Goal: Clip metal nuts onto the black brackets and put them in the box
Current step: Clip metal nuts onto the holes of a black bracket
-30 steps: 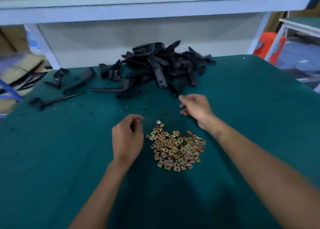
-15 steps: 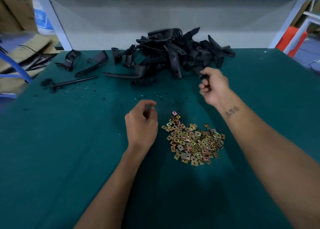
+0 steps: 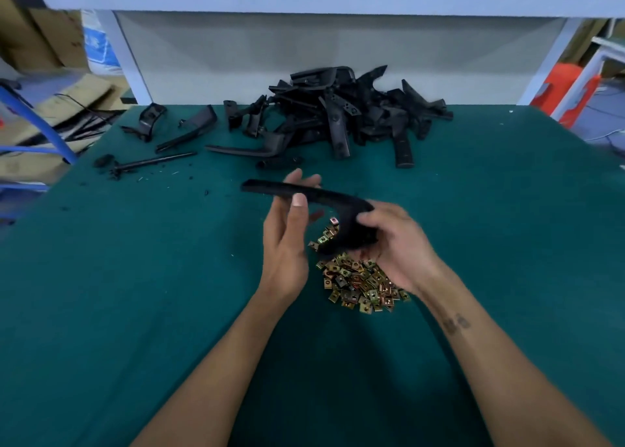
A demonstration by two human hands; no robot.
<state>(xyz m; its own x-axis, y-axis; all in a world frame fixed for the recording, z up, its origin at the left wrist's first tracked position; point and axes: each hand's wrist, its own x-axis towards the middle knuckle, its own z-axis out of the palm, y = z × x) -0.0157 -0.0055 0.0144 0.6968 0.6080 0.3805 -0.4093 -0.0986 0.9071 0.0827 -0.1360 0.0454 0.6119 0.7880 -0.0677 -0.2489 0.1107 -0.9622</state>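
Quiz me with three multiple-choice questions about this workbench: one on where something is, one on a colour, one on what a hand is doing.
1. Where does the pile of nuts lie?
A. On the shelf
B. On the table, under the hands
C. Inside a box

2. What colour is the table?
A. Dark green
B. Red
C. White

3. What is the right hand doing?
A. Lying flat on the table
B. Pointing at the shelf
C. Gripping a bracket

Answers:
1. B, the gold nuts sit in a heap just below both hands.
2. A, the cover is dark green all over.
3. C, its fingers curl round the bracket's bent end, while the left hand steadies the long arm.
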